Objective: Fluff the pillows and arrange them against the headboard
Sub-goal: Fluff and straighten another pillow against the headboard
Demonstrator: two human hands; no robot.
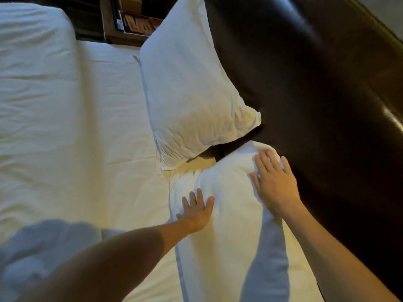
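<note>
Two white pillows lean against the dark brown padded headboard (316, 83) on the right. The far pillow (192, 88) stands propped, its lower corner pointing at the headboard. The near pillow (231, 225) lies below it, and both my hands rest flat on it. My left hand (197, 209) presses its bed-side edge with fingers spread. My right hand (275, 182) lies open on its upper corner next to the headboard. Neither hand grips the fabric.
A white sheet (87, 127) covers the mattress to the left, with a folded white duvet (32, 40) at the far left. A wooden nightstand (130, 25) holding a printed card stands beyond the far pillow. Rumpled grey-shadowed bedding (39, 253) lies at the lower left.
</note>
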